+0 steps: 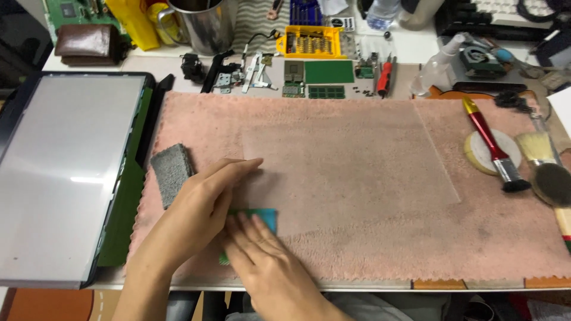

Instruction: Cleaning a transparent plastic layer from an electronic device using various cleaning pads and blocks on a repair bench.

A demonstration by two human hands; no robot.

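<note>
A: Where both hands meet at about 7 o'clock on the pink towel (369, 238), we note the left hand (199, 220) lying flat, fingers extended, pressing the near corner of a clear plastic sheet (351, 160). Not clenched, nothing grasped.

B: The right hand (267, 267) likewise: fingers laid over a small teal card (267, 219) at the sheet's near-left edge. Pinching it or only pressing? We cannot tell.

A: Risk, as we judge it: the sheet is thin and lies on soft pile, so a hard push could crease it or drag it askew.

B: The grey sponge block (171, 173) sits at 9 o'clock, just beside the left hand. A sideways slip could knock it into the open laptop screen (59, 172) further at 9.

A: Counts. One sponge, one card, one sheet, one towel.

B: At 3 o'clock, three brushes: one red-handled brush (493, 145) lying across a white round pad (485, 153), plus two more at the edge. At 12, one red screwdriver (385, 76), one yellow bit case (312, 41), one steel mug (202, 24), one spray bottle (437, 68).

A: We make out about five green circuit boards (329, 72) at 12; the loose screws are too small to count.
</note>
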